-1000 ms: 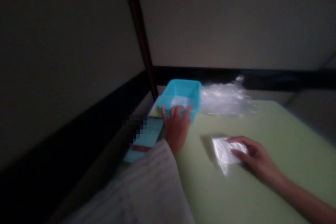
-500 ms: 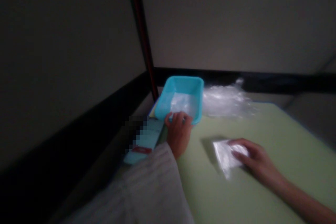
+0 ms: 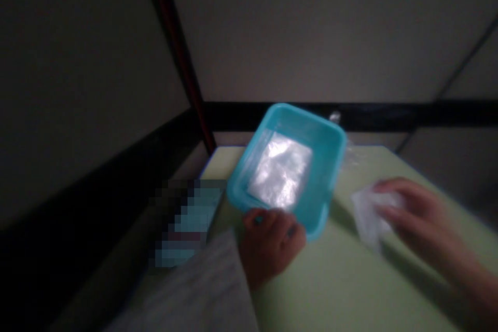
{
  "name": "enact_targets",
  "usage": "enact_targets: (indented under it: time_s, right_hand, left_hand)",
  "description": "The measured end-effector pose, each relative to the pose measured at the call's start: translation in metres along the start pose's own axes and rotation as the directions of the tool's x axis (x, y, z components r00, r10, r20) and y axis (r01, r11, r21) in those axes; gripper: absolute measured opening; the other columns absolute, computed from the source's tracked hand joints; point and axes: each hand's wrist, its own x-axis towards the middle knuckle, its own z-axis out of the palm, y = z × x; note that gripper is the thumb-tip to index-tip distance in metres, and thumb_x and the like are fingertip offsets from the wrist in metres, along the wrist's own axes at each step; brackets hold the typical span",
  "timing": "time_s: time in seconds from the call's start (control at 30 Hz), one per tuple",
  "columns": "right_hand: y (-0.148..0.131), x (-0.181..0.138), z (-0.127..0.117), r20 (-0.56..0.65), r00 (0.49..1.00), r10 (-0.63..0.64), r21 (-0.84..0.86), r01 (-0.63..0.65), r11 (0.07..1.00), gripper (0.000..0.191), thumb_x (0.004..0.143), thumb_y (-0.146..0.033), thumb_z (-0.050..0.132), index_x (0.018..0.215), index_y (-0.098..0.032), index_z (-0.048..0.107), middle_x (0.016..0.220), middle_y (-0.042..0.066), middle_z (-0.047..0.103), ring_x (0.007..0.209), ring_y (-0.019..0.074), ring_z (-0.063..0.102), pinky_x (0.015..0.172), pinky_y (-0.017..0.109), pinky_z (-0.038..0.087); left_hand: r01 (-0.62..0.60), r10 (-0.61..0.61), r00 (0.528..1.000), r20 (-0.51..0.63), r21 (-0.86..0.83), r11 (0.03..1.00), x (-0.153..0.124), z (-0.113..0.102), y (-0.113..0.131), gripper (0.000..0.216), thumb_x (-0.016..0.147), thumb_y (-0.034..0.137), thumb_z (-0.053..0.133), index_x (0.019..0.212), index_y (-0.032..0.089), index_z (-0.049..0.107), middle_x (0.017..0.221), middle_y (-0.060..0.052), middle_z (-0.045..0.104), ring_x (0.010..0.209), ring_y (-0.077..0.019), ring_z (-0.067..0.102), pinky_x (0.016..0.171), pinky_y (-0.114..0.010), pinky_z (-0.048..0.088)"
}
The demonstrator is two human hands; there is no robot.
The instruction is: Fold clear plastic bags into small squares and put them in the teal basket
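Note:
My left hand (image 3: 272, 244) grips the near rim of a turquoise plastic basin (image 3: 329, 181), its fingers curled over the edge. The basin sits at an angle and looks tilted toward me. Inside it lies a shiny clear plastic packet (image 3: 282, 168). Over the right part of the table, my right hand (image 3: 408, 212) pinches a whitish plastic packet (image 3: 368, 218) between thumb and fingers. That packet is blurred, and its contents cannot be made out. A shadow falls on the table below it.
The pale green table (image 3: 311, 290) has a blue edge and stands near the walls. Behind the basin, clear plastic wrapping (image 3: 352, 154) shows in part. A pixelated light-blue item (image 3: 187, 233) lies on the left. A dark red post (image 3: 175, 46) rises in the corner.
My left hand has pulled the basin nearer and turned it; it now hides most of the clear wrapping. My right hand has lifted its packet and moved right.

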Motion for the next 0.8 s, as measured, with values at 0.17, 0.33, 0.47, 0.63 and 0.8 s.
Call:
enact_targets:
  time_s: [0.17, 0.33, 0.47, 0.63, 0.8]
  right_hand:
    - [-0.043, 0.022, -0.004, 0.118, 0.985, -0.123, -0.068, 0.131, 0.989, 0.014, 0.077, -0.026, 0.066, 0.089, -0.034, 0.067, 0.089, -0.002, 0.068, 0.073, 0.0185, 0.064, 0.055, 0.028, 0.054]
    - [-0.079, 0.056, 0.002, 0.314, 0.921, -0.23, -0.104, 0.275, 0.956, 0.019, 0.079, -0.021, 0.063, 0.097, -0.028, 0.066, 0.099, -0.001, 0.066, 0.085, 0.018, 0.063, 0.071, 0.029, 0.055]
    - [-0.084, 0.075, 0.012, 0.45, 0.852, -0.268, -0.165, 0.374, 0.913, 0.043, 0.076, -0.016, 0.062, 0.117, -0.024, 0.053, 0.101, 0.002, 0.061, 0.085, 0.0179, 0.061, 0.071, 0.029, 0.053]
    - [-0.082, 0.092, 0.027, 0.562, 0.765, -0.314, -0.2, 0.494, 0.846, 0.039, 0.077, -0.017, 0.057, 0.115, -0.017, 0.048, 0.096, 0.002, 0.058, 0.088, 0.0167, 0.059, 0.077, 0.031, 0.048]
    - [-0.087, 0.102, 0.032, 0.728, 0.629, -0.272, -0.278, 0.634, 0.721, 0.037, 0.077, -0.01, 0.05, 0.114, -0.014, 0.048, 0.093, 0.002, 0.061, 0.087, 0.0159, 0.059, 0.081, 0.032, 0.044]
  left_hand:
    - [-0.012, 0.013, 1.0, 0.009, -0.065, 0.998, 0.002, -0.008, 0.013, 0.017, 0.086, 0.009, 0.048, 0.077, 0.02, 0.057, 0.07, 0.002, 0.061, 0.069, -0.0135, 0.052, 0.071, -0.033, 0.031]
    - [-0.041, 0.041, 0.999, -0.008, -0.096, 0.994, 0.002, -0.012, 0.022, 0.017, 0.085, 0.009, 0.048, 0.076, 0.02, 0.056, 0.07, 0.003, 0.061, 0.07, -0.0127, 0.054, 0.072, -0.032, 0.031]
    - [-0.067, 0.059, 0.996, -0.066, -0.123, 0.99, 0.002, -0.014, 0.024, 0.018, 0.085, 0.009, 0.046, 0.076, 0.02, 0.055, 0.07, 0.003, 0.061, 0.069, -0.0124, 0.054, 0.071, -0.032, 0.031]
    - [-0.059, 0.06, 0.998, 0.002, -0.153, 0.986, 0.001, -0.017, 0.027, 0.019, 0.086, 0.008, 0.046, 0.077, 0.021, 0.056, 0.069, 0.004, 0.061, 0.07, -0.0121, 0.054, 0.071, -0.031, 0.032]
    - [-0.07, 0.063, 0.997, -0.046, -0.179, 0.981, -0.003, -0.019, 0.03, 0.019, 0.087, 0.009, 0.045, 0.079, 0.021, 0.056, 0.07, 0.004, 0.061, 0.072, -0.0121, 0.055, 0.074, -0.033, 0.034]
